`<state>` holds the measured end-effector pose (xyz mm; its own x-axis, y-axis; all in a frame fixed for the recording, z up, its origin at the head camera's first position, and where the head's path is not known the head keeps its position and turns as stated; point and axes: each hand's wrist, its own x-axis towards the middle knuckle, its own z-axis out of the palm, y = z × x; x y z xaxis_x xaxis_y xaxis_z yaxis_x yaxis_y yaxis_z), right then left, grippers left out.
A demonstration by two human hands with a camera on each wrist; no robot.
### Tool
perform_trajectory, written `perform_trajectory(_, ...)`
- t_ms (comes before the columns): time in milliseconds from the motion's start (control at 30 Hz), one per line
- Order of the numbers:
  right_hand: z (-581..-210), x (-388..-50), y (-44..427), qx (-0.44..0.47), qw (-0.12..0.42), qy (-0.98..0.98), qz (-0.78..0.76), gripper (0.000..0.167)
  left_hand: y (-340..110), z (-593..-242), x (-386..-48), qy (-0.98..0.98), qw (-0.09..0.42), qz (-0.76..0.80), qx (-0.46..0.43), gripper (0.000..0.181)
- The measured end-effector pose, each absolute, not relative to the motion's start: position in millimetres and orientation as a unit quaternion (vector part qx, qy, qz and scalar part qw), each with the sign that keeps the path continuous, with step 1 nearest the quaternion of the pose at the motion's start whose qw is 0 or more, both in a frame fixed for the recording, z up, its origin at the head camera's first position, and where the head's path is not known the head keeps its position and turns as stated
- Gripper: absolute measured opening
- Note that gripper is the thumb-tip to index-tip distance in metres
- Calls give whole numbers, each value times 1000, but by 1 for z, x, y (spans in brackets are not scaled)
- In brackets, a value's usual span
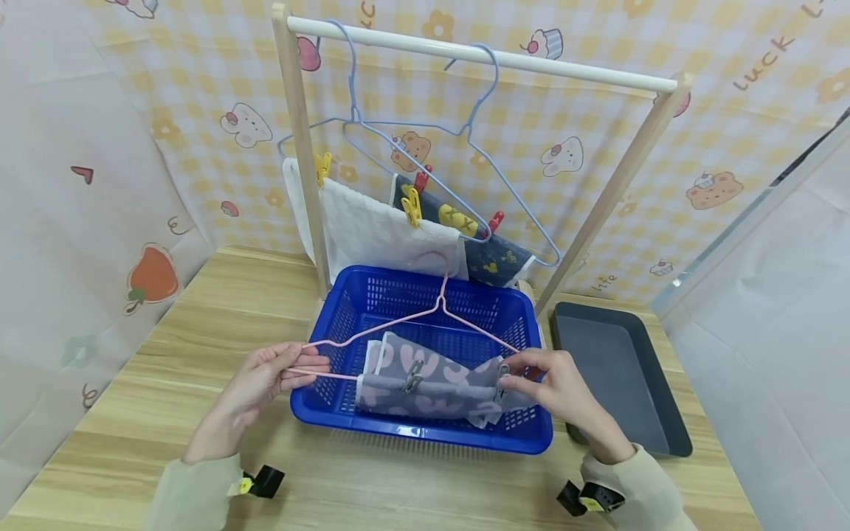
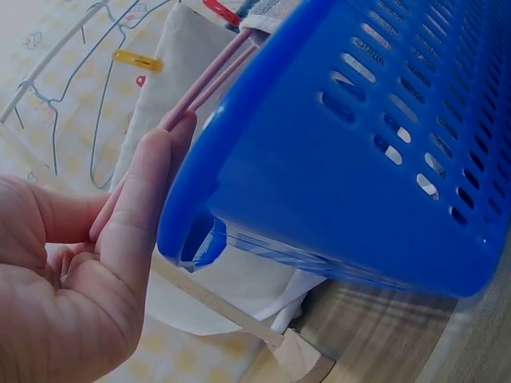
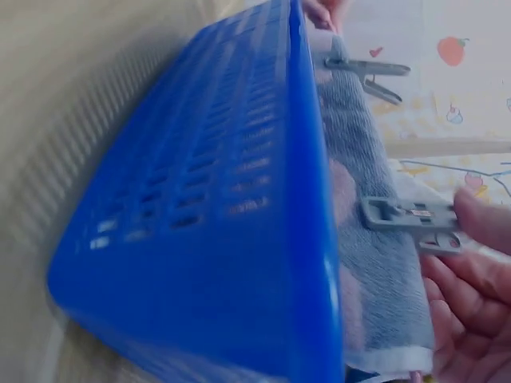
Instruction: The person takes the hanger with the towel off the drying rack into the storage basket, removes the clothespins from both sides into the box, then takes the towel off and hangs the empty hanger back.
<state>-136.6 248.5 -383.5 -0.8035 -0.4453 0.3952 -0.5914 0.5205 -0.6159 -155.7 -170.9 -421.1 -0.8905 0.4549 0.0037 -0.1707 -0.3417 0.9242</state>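
My left hand [image 1: 268,376] pinches the left end of a pink hanger [image 1: 392,324] between thumb and fingers, at the basket's left rim. Folded over the hanger's lower bar is a grey towel [image 1: 425,398] with pink patches, hanging inside the blue basket [image 1: 425,435]. One grey clothespin [image 1: 412,376] is clipped near the towel's middle. Toward the towel's right end, my right hand [image 1: 547,380] holds a second grey clothespin [image 3: 411,215] by its handles, thumb on top and fingers below. Its jaws sit over the towel's folded edge.
Behind the basket stands a drying rack with a white rail [image 1: 491,53] and wooden posts. Two blue hangers [image 1: 470,122] hang there, with a white towel [image 1: 378,228] and a dark patterned towel [image 1: 494,254] clipped on. A dark grey tray [image 1: 617,376] lies at the right.
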Motion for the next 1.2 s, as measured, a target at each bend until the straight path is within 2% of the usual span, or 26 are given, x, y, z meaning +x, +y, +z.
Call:
perform_trajectory(167,-381,-136,243,252,118,-860,428,15,-171,-421,-156,536,195,812,123,25)
perform_trajectory(433,-355,-129,231,202,114,-845,481,10,-171,-421,-157,550,191,806,106,24)
perform_trajectory(600,-361,-134,238,198,111,-843,487,6,-170,-424,-157,564,190,797,108,23)
perform_trajectory(833,-360,-135,250,171,157,-861,452,20,-169,-425,-158,553,188,803,116,24)
perform_trajectory(1067,-334,-124,255,116,198,-885,406,21,-170,-424,-157,550,193,804,118,25)
perform_trajectory(1200,-337,-124,268,96,218,-893,382,23,-171,-424,-157,553,192,804,110,24)
